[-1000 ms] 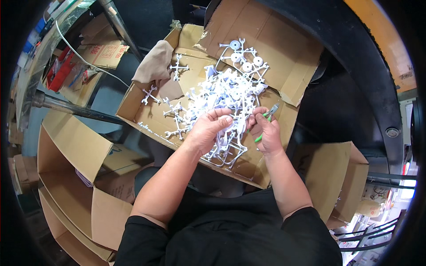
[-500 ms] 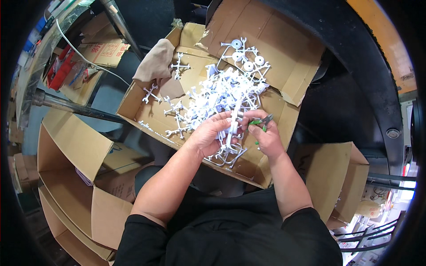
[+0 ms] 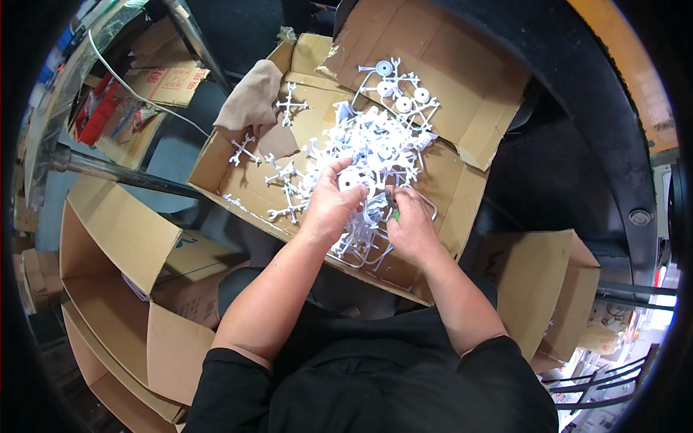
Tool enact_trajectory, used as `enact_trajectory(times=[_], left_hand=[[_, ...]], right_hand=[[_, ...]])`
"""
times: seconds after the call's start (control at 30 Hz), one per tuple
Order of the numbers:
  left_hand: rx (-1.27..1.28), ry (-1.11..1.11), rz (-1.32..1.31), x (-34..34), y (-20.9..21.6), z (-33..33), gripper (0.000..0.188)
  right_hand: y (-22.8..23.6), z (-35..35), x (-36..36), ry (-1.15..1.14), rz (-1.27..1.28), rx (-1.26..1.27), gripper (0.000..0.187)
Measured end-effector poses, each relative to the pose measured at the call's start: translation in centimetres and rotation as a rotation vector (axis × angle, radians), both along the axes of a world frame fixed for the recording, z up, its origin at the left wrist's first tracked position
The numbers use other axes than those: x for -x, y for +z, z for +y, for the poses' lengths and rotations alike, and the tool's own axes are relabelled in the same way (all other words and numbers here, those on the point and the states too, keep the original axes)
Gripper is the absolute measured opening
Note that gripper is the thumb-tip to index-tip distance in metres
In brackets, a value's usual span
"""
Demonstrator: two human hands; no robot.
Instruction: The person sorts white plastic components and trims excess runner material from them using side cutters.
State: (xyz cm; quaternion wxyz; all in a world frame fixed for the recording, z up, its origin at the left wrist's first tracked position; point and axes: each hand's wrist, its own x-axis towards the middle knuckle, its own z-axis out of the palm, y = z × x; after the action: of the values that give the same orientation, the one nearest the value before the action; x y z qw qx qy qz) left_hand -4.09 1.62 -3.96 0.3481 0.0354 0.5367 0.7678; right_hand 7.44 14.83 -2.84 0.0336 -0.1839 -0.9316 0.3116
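An open cardboard box (image 3: 216, 162) sits in front of me, holding a tangled heap of white plastic sprue frames (image 3: 375, 144) with small round parts on them. My left hand (image 3: 330, 202) grips one white frame (image 3: 354, 180) at the near side of the heap. My right hand (image 3: 410, 224) is closed around a small green-handled tool (image 3: 395, 214), with its tip at that same frame. A beige cloth (image 3: 251, 103) lies over the box's far left corner.
Empty open cardboard boxes stand at my left (image 3: 108, 238) and at my right (image 3: 548, 281). A metal bar (image 3: 108, 169) runs under the left side. A large black curved surface (image 3: 577, 144) rises behind the box, and red items (image 3: 101, 115) lie at the far left.
Both hands have drawn closer together over the near side of the heap. The green tool, sticking out of my right hand before, is now mostly hidden in the fist against the frame.
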Motion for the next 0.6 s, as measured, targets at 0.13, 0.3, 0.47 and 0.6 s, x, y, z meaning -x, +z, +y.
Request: enact_trajectory(times=[0.13, 0.3, 0.47, 0.6], left_hand=[[0.17, -0.045, 0.075, -0.7, -0.1, 0.3, 0.059], [0.357, -0.037, 0.402, -1.3, -1.6, 0.8, 0.057], [0.315, -0.074, 0.27, -1.0, -1.4, 0.6, 0.061], [0.227, -0.045, 0.108, -1.1, 0.7, 0.5, 0.068]], right_hand=[[0.2, -0.7, 0.3, 0.007, -0.05, 0.041, 0.052], [-1.0, -0.6, 0.2, 0.007, -0.01, -0.02, 0.047], [-0.4, -0.6, 0.3, 0.055, -0.014, 0.09, 0.022], [0.4, -0.6, 0.5, 0.052, -0.033, 0.198, 0.02]])
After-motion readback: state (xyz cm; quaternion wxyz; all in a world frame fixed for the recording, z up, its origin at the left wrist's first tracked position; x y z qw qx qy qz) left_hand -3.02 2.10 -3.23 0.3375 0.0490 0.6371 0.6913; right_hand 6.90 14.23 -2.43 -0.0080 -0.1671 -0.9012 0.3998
